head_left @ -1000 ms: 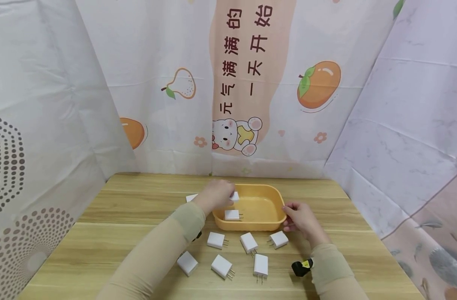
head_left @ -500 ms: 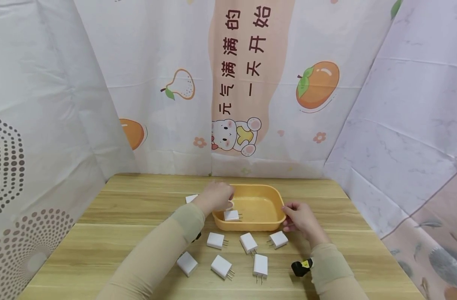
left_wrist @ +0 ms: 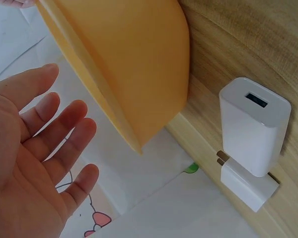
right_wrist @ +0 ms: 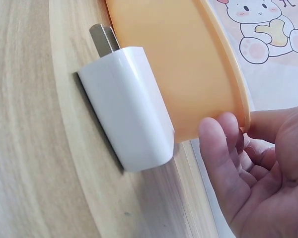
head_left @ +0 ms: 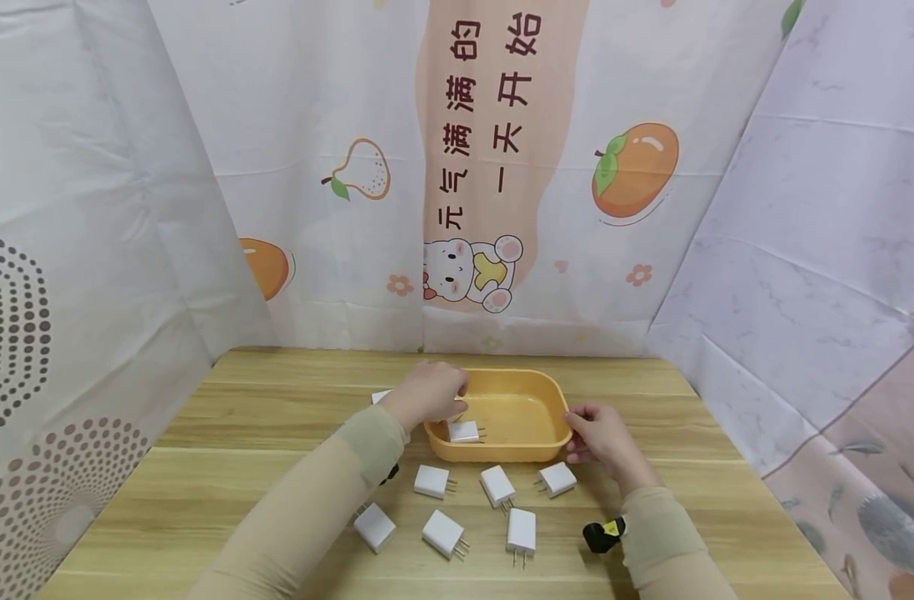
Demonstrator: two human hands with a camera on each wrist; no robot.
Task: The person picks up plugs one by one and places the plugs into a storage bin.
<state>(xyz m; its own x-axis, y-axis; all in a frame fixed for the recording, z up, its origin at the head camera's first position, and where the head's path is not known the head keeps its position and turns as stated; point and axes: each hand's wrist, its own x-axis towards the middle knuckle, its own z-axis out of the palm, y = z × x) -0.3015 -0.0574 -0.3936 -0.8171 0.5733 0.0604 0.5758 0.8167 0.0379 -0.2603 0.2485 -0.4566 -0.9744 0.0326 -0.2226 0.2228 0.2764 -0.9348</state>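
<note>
The left hand hovered spread and empty over the tray's left rim, a charger inside (six more lay nearby); the right hand gripped its right edge.

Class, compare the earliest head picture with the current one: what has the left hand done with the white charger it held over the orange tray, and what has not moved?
The left hand no longer holds a charger: its fingers are open in the wrist view, so it let go. Where that charger went is unclear; one charger in the tray shows. The right hand stays at the orange tray rim, and the six chargers in front have not shifted.
</note>
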